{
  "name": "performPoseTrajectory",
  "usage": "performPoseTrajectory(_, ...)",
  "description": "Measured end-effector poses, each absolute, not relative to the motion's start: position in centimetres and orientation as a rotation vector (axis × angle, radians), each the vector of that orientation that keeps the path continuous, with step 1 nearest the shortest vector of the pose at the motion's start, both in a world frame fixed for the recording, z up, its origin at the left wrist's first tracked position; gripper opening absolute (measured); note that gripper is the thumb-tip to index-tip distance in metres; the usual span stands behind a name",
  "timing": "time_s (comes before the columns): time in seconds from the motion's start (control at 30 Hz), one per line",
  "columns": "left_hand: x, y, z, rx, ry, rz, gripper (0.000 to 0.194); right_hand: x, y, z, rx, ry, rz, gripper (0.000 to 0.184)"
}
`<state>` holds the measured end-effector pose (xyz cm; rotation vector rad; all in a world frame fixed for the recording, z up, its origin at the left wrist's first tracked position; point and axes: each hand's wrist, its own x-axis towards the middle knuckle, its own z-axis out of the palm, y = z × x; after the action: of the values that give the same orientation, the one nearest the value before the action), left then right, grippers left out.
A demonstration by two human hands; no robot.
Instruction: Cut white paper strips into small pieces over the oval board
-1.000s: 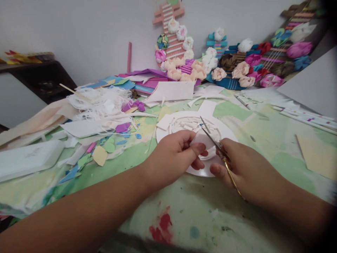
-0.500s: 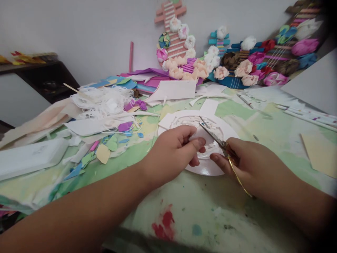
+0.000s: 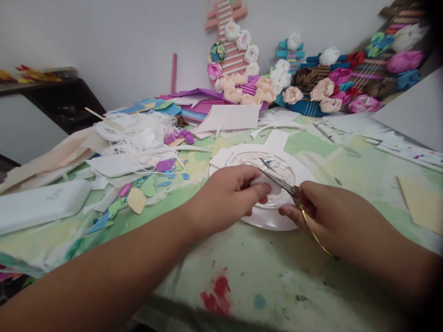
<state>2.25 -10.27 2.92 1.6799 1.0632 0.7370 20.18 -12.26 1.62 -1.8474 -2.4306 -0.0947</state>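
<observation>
My left hand (image 3: 228, 196) pinches a small white paper piece (image 3: 265, 182) between thumb and fingers, just above a white plate (image 3: 304, 173) that holds several white paper scraps. My right hand (image 3: 325, 216) grips gold-handled scissors (image 3: 284, 184), whose blades point up and left and meet the paper piece beside my left thumb. Both hands hover over the near side of the plate.
Paint-stained green table (image 3: 263, 281). Left of the plate lie coloured paper scraps (image 3: 145, 189), a heap of white shreds (image 3: 138, 131) and a white box (image 3: 38, 207). White and coloured sheets (image 3: 228, 117) and paper-flower decorations (image 3: 311, 78) stand at the back. A yellow sheet (image 3: 422, 203) lies right.
The scissor blades have come closer together on the white paper piece. Both hands have shifted slightly; the view has drifted a little.
</observation>
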Motion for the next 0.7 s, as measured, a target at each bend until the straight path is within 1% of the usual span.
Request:
performPoseTrajectory(0.1, 2.24, -10.36, 2.96, 1.683, 1.065, 0.720, 0.012, 20.12, -12.32, 1.51, -1.822, -2.444, -0.049, 0.035)
performPoseTrajectory(0.3, 2.10, -10.60, 2.95, 1.945, 1.113, 0.652, 0.015, 19.77, -12.50, 1.34, -1.721, -2.451, 0.031, 0.034)
performPoseTrajectory(0.43, 1.99, -10.24, 2.78, 1.943, 1.100, 0.671, 0.014, 20.12, -12.07, 1.37, -1.742, -2.464, 0.106, 0.035)
performPoseTrajectory(0.57, 1.86, -10.02, 2.75, 1.893, 1.074, 0.693, 0.015, 20.48, -11.87, 1.49, -1.761, -2.457, 0.036, 0.037)
performPoseTrajectory(0.7, 2.00, -10.37, 2.98, 1.985, 1.043, 0.645, 0.014, 20.42, -12.24, 1.72, -1.718, -2.479, -0.033, 0.038)
